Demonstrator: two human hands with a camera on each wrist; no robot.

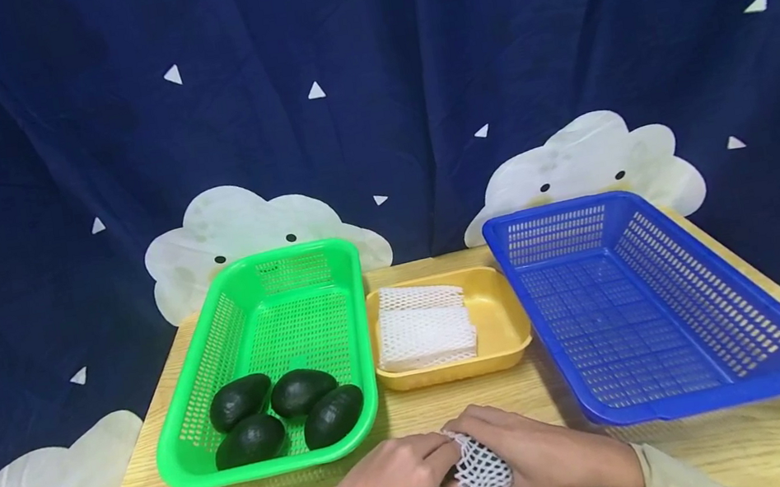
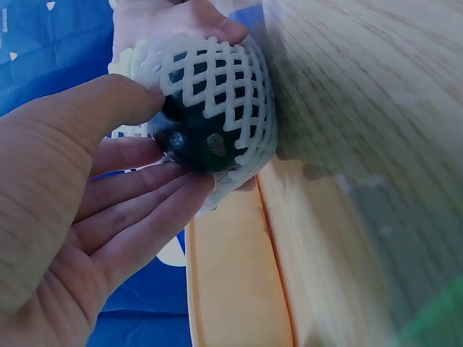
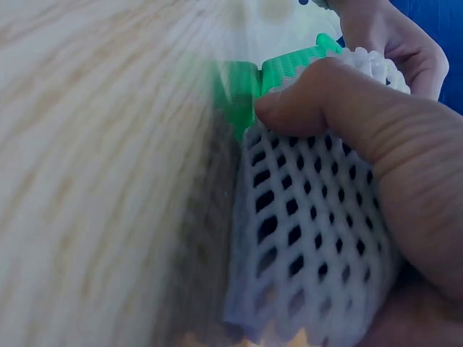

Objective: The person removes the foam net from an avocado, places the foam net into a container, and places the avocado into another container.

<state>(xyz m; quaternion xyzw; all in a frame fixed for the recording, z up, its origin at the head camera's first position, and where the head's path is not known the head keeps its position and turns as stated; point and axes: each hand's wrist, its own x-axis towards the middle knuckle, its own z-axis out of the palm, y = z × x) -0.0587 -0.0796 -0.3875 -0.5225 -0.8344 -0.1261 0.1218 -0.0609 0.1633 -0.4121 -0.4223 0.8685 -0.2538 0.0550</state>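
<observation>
A dark green avocado [image 2: 195, 137] sits partly inside a white foam net [image 1: 481, 476], low over the front of the table. Its bare end shows in the left wrist view. My right hand [image 1: 540, 455] grips the netted avocado from the right, thumb across the mesh [image 3: 311, 195] in the right wrist view. From the other side, my left hand [image 1: 394, 484] pinches the open end of the net, thumb at the mesh edge and fingertips against the avocado's bare end.
Several avocados [image 1: 249, 440] lie at the near end of a green basket [image 1: 190, 471] on the left. A yellow tray [image 1: 498, 320] in the middle holds stacked foam nets [image 1: 426, 337]. On the right stands a blue basket [image 1: 618, 319]. A dark blue curtain [image 1: 366, 72] hangs behind the wooden table [image 1: 413, 411].
</observation>
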